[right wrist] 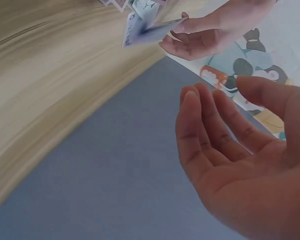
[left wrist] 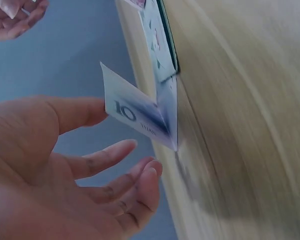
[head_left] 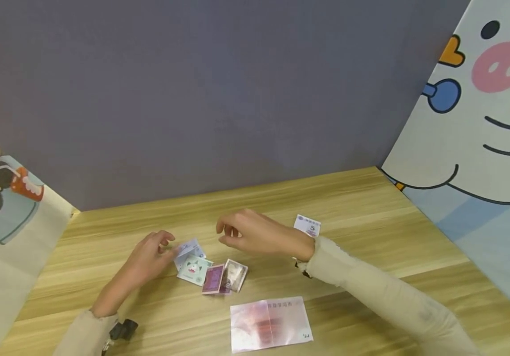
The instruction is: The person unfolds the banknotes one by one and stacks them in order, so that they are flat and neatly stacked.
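A folded blue play banknote marked 10 YUAN [left wrist: 135,110] stands half raised off the table. The thumb of my left hand [head_left: 148,259] touches its lifted edge, while the other fingers are bent loosely and stay apart from it. Beside it lie a green folded note [head_left: 194,270], a purple folded note [head_left: 212,279] and a brownish folded note [head_left: 236,275], partly overlapping. My right hand [head_left: 256,231] hovers over the table to the right of these notes. Its fingers [right wrist: 190,125] are loosely curled with nothing between them.
A large pink note [head_left: 250,329] with a crease lies near the front of the wooden table [head_left: 170,326]. Behind the right wrist is a note marked 5 [head_left: 306,225], partly covered. A grey wall [head_left: 219,99] stands at the back, with cartoon-printed panels [head_left: 468,128] at the sides.
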Demonstrator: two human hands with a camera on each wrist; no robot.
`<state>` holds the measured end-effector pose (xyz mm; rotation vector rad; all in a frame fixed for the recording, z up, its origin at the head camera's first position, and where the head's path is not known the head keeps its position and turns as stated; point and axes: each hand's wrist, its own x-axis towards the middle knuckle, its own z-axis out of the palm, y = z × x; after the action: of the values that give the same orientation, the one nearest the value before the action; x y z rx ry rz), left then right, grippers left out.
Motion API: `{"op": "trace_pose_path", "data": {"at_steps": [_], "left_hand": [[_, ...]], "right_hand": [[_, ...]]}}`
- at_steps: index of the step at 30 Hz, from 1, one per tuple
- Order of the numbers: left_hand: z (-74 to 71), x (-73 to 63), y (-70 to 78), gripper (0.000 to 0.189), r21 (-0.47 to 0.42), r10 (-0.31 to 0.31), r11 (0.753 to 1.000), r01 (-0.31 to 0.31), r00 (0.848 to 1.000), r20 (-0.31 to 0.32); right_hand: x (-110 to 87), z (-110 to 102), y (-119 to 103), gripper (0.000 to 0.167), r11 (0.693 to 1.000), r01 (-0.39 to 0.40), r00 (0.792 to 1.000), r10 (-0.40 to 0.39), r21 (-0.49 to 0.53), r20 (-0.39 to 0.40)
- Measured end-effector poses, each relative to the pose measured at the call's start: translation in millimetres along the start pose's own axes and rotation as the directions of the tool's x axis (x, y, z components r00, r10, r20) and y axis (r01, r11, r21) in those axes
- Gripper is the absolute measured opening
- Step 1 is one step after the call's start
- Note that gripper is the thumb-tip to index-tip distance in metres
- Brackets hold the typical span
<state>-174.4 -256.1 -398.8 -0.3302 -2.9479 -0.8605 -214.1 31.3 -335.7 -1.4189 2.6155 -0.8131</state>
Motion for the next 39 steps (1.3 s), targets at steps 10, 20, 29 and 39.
{"op": "trace_pose_path", "data": {"at_steps": [10,20,29,39], "left_hand": [[0.7,1.1,-19.7,0.052,0.012,-0.041,0.999,0.040,0.994,0.098],[2.1,4.4,-23.4,0.061,-0.001,-0.099,0.995,0.100,0.984,0.147],[5.6,5.3,-22.3,0.045,-0.098,-0.167,0.978,0.186,0.970,0.175],[10.3,9.1,-16.9,0.024,-0.192,-0.129,0.970,0.147,0.986,0.102]], "right_hand": [[47.2,23,12,0.016,1.000,-0.007,1.000,0.007,0.028,0.011],[82.0,53,10,0.025,0.998,-0.031,0.993,0.037,-0.056,0.112],[97.2,77,-1,0.035,0.992,-0.086,0.968,0.104,-0.090,0.227],[99.5,90,2,0.033,0.976,-0.156,0.937,0.195,-0.151,0.291]]}}
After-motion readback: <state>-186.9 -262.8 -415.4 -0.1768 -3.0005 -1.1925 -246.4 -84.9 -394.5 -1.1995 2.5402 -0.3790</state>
